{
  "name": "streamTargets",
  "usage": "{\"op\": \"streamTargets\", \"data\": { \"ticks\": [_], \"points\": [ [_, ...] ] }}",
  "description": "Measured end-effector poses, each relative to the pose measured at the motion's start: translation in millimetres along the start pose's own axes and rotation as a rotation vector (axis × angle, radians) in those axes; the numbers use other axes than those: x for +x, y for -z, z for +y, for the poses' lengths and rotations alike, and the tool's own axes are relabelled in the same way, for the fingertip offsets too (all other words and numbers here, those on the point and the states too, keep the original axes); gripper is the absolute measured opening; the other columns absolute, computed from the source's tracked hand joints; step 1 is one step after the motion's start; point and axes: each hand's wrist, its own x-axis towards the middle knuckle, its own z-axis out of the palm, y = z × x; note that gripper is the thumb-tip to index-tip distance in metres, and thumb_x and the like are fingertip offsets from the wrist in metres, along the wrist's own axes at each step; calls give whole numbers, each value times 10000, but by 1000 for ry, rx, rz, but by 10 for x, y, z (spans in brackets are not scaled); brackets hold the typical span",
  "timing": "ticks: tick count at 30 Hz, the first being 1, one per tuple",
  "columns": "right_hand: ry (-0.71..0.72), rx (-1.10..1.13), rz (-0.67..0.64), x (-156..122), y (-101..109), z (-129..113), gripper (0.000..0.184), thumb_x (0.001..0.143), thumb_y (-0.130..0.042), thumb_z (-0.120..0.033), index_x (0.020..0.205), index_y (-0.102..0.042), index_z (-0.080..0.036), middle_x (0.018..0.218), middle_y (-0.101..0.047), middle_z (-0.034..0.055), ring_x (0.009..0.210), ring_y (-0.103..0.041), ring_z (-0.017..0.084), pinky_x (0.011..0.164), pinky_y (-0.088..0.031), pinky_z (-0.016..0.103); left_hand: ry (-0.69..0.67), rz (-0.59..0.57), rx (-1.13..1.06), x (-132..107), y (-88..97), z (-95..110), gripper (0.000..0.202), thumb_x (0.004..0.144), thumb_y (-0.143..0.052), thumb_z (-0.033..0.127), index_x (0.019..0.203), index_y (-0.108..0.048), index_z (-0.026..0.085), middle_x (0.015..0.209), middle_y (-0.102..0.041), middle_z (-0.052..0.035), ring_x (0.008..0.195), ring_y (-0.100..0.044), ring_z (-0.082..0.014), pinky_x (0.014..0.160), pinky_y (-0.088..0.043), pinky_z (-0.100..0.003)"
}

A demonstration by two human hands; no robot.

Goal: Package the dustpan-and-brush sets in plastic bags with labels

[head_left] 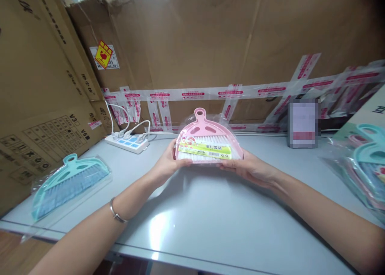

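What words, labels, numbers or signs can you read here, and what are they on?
"桌扫套装": yellow-green rectangular label on the pink plastic dustpan set
"V3", "V6": brown cardboard box at left
"LM27…", rest unclear: white rectangular label on back cardboard box
Broken-glass symbol: yellow-and-red diamond sticker
Too small or blurred: pink-and-white tape, pixelated screen

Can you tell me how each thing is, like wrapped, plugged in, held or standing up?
Pink dustpan set: in clear wrap, held by both hands
Left hand: closed on its left side
Right hand: closed on its right side
Turquoise dustpan set: wrapped, lying on the table
Power strip: plugs in it
Screened device: upright, screen blurred
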Motion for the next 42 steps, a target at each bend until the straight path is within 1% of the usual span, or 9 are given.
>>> {"op": "streamTargets", "data": {
  "ticks": [10,15,20,25,30,33,37,39,42],
  "points": [
    [-59,-80,60,-25,-13,5,323,600,-777,-195,897,-669,-125,788,-712,69,637,-659,131,599,-542,204,35,59,164,-91,-98,176,666,549,-793,164,1114,-440,171,911,-640,-60,657,-606,-152,527,-486,-252],
    [-49,0,168,-47,-99,72,236,626,-752,-267,789,-657,-126,532,-648,27,426,-559,96,453,-478,182,90,217,213,-71,-125,106,535,583,-791,263,1004,-480,151,780,-616,-21,466,-505,-73,429,-432,-234],
    [-101,-6,225,-24,-101,152,246,607,-763,-316,659,-606,-134,484,-608,15,419,-542,96,415,-446,175,135,172,185,-21,-89,-10,443,613,-767,323,951,-552,134,773,-616,-28,395,-423,-28,383,-342,-212],
    [-33,-111,281,11,-99,195,492,675,-733,-419,1064,-594,-150,780,-703,69,596,-644,145,517,-523,212,220,150,58,-7,-43,-10,295,632,-758,320,775,-582,131,490,-451,69,364,-352,-14,354,-242,-153],
    [54,-157,148,-42,-20,76,1078,575,-813,-316,1443,-174,-311,1191,-609,74,869,-660,184,728,-551,312,358,213,-85,10,0,32,290,658,-754,244,584,-496,135,434,-417,75,361,-342,5,359,-269,-120],
    [157,-483,-98,-57,74,-14,1087,410,-857,-135,1368,-385,-335,1366,-469,29,1098,-559,209,890,-481,308,375,206,-84,14,9,63,254,692,-738,297,734,-570,111,481,-479,49,398,-433,-19,384,-331,-131],
    [309,-854,110,3,184,0,476,638,-753,-272,1104,-659,-293,1198,-614,12,918,-612,213,857,-478,343,278,186,87,-10,17,103,801,693,-734,376,1341,-325,139,719,-620,-42,525,-598,-118,509,-471,-247],
    [322,-949,188,30,233,14,258,754,-644,-347,993,-711,-276,1079,-673,21,844,-626,221,824,-482,361,192,69,242,-21,55,111,1016,634,-779,344,1425,-157,201,1009,-627,-148,741,-656,-196,661,-520,-338],
    [288,-1061,113,32,300,-31,290,801,-579,-403,1030,-706,-277,1099,-669,18,904,-628,242,854,-467,380,16,-246,483,-19,169,114,1089,529,-832,266,1419,-206,246,1389,-392,-188,1167,-501,-304,929,-445,-425]
  ]
}}
